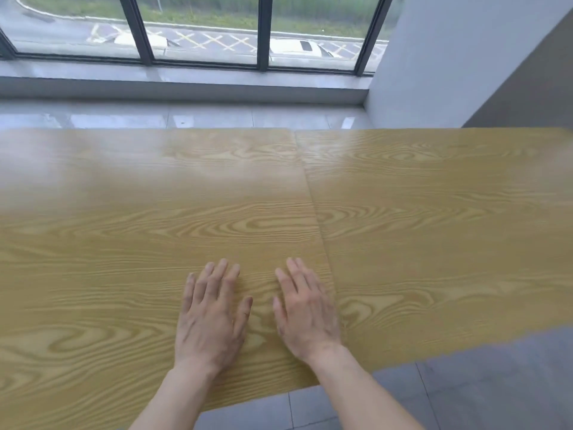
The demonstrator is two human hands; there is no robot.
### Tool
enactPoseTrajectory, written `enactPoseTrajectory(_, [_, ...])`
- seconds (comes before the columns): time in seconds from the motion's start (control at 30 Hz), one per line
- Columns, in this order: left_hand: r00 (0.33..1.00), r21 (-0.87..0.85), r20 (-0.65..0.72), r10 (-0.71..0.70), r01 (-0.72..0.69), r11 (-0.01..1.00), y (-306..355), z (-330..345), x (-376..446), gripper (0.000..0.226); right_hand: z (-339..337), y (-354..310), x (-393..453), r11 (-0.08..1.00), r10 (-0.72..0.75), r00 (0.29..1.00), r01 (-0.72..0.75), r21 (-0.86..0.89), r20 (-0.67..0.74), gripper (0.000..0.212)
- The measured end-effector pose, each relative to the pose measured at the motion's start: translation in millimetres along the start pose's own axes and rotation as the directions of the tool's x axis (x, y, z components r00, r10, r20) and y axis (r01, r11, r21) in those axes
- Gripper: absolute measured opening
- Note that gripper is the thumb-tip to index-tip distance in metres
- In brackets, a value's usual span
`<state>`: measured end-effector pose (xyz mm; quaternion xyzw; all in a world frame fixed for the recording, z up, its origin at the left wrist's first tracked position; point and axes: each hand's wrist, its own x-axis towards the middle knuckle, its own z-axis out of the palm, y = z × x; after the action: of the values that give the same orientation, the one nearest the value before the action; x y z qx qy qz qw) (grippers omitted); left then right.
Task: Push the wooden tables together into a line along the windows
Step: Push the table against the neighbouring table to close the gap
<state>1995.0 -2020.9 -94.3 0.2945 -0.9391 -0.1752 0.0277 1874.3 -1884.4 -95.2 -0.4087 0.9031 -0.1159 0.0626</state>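
Two pale grain-patterned wooden tables, left (139, 228) and right (434, 228), meet edge to edge, their long axis running parallel to the dark-framed windows (201, 29) beyond. The left hand (210, 315) and right hand (305, 311) lie open and flat on the left table near the seam (313, 206). Pushing evenly with both palms should keep the edges flush.

Both hands lie flat, palms down, on the left bench (124, 243), side by side near its front edge. The left hand (210, 318) spreads its fingers forward, thumb angled inward. The right hand (307, 315) rests just beside the bench's right edge, forearms bare and angled inward.
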Motion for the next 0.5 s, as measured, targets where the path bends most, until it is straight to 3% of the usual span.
enactPoseTrajectory(0.5, [0.998,0.091,-0.038,-0.057,0.060,0.994,9,34,-20,0.068,20,19,-22,0.995,-0.044,0.998,0.049,0.091,-0.051,0.058])
